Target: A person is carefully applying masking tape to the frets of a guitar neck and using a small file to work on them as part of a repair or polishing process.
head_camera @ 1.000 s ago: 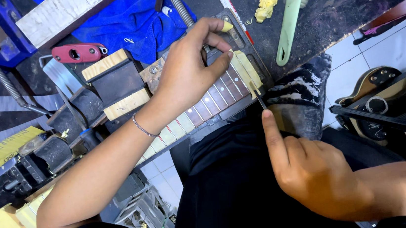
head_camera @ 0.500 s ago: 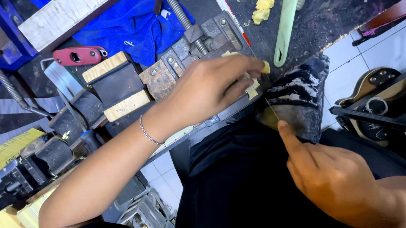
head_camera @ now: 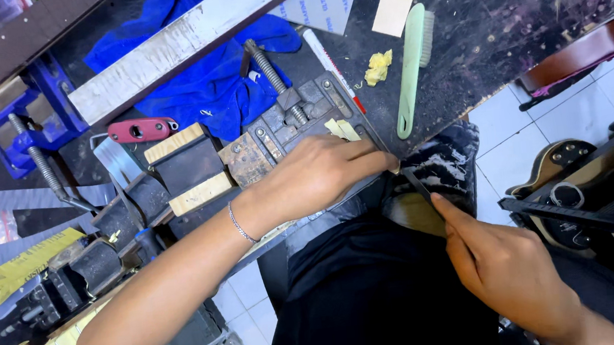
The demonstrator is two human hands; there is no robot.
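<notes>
We see the left hand [head_camera: 322,175] reaching across from the lower left, forearm stretched out, palm down and fingers curled together over the guitar neck [head_camera: 268,236] at the bench edge, pressing it down. The neck lies under that hand, mostly hidden, running along the front of the metal vise [head_camera: 294,121]. The right hand [head_camera: 508,269] comes up from the lower right, its index finger extended along a slim dark file [head_camera: 417,183], pinching it; the tip meets the neck just beside the left fingertips. A green brush [head_camera: 411,65] lies on the workbench [head_camera: 517,17] behind.
</notes>
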